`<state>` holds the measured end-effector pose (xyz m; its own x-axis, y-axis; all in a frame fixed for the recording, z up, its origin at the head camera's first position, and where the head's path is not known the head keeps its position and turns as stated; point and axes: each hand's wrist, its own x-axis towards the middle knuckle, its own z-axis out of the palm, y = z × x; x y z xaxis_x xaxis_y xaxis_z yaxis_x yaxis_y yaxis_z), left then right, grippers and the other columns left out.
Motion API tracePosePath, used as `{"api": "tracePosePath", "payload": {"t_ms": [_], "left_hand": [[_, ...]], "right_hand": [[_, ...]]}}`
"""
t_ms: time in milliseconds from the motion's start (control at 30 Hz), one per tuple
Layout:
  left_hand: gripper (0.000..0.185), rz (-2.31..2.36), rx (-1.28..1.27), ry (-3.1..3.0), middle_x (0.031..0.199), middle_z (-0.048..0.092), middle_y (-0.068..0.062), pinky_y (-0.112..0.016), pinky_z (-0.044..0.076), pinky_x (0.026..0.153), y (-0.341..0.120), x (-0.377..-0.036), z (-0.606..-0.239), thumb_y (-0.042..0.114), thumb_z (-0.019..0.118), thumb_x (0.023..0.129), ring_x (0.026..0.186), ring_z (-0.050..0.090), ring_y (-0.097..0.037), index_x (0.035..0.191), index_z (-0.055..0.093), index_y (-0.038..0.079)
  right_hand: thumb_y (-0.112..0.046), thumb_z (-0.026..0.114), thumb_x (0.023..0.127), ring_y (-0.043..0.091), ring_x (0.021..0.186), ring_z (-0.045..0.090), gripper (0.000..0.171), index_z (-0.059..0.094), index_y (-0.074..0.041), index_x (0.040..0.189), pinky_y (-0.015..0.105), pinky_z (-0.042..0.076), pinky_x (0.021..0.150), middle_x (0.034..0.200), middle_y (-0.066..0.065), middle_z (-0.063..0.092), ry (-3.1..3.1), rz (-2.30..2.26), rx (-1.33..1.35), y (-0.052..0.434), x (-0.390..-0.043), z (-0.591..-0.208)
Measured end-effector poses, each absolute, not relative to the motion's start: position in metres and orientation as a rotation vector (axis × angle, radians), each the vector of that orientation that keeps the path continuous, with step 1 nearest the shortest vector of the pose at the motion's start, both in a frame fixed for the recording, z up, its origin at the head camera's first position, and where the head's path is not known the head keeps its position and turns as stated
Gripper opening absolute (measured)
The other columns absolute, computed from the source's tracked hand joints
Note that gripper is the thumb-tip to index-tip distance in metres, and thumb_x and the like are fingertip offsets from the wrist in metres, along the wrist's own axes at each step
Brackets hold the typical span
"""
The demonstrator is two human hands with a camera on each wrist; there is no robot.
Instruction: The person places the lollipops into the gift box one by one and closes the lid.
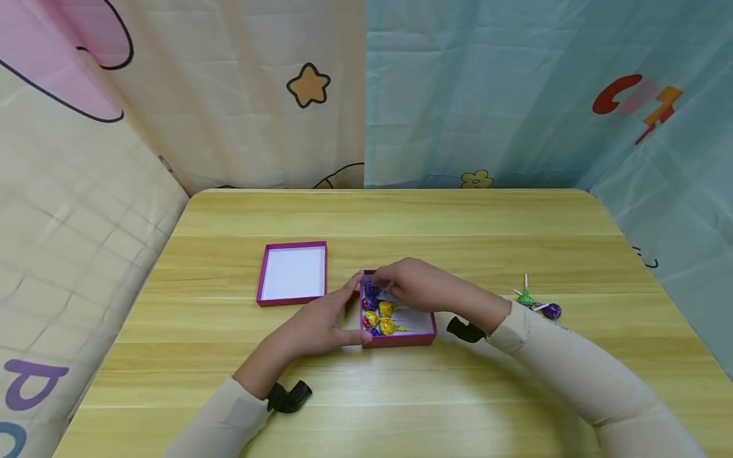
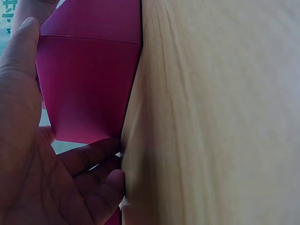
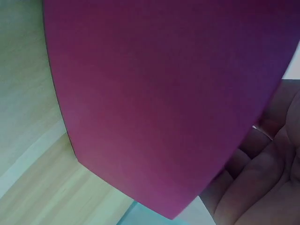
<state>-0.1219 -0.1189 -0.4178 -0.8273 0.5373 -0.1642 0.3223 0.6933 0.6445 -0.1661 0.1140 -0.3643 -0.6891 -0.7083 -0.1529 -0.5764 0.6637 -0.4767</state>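
Note:
A magenta box (image 1: pixel 401 341) sits mid-table with several wrapped lollipops (image 1: pixel 385 310) in its left part. My left hand (image 1: pixel 354 312) grips the box's left wall, thumb at the near corner and fingers at the far corner. In the left wrist view the left hand (image 2: pixel 28 164) cups the magenta wall (image 2: pixel 89 84). My right hand (image 1: pixel 389 287) hovers over the far left of the box, fingers curled and pinching a purple lollipop (image 1: pixel 372 291) by its stick. The right wrist view shows only the box wall (image 3: pixel 159 93) and the curled right hand (image 3: pixel 262 183).
A second magenta tray with a white inside (image 1: pixel 292 273) lies left of the box. A green lollipop (image 1: pixel 525 298) and a purple one (image 1: pixel 551 310) lie on the wooden table (image 1: pixel 401 216) to the right. Patterned cloth walls close in the table.

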Motion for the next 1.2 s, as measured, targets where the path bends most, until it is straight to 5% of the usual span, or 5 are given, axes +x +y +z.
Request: {"api": "tracePosePath", "payload": {"t_ms": [333, 1200], "left_hand": [[0.109, 0.883, 0.657, 2.553, 0.160, 0.030, 0.001, -0.045, 0.034, 0.112, -0.1182, -0.1223, -0.4170, 0.068, 0.070, 0.079, 0.143, 0.034, -0.020, 0.160, 0.005, 0.036], [0.109, 0.879, 0.652, 2.558, 0.160, 0.030, 0.000, -0.043, 0.033, 0.113, -0.1180, -0.1205, -0.4163, 0.067, 0.070, 0.080, 0.143, 0.034, -0.019, 0.160, 0.005, 0.034]], "right_hand": [[-0.012, 0.063, 0.096, 0.014, 0.091, 0.059, 0.027, 0.067, -0.008, 0.123, 0.034, 0.051, 0.089, 0.116, 0.004, 0.068, 2.458, -0.575, -0.912, 0.1103, -0.1660, -0.3635], [-0.018, 0.062, 0.097, 0.017, 0.104, 0.058, 0.039, 0.060, -0.011, 0.135, 0.039, 0.048, 0.097, 0.127, 0.003, 0.063, 2.349, -0.539, -0.915, 0.1152, -0.1718, -0.3609]]}}
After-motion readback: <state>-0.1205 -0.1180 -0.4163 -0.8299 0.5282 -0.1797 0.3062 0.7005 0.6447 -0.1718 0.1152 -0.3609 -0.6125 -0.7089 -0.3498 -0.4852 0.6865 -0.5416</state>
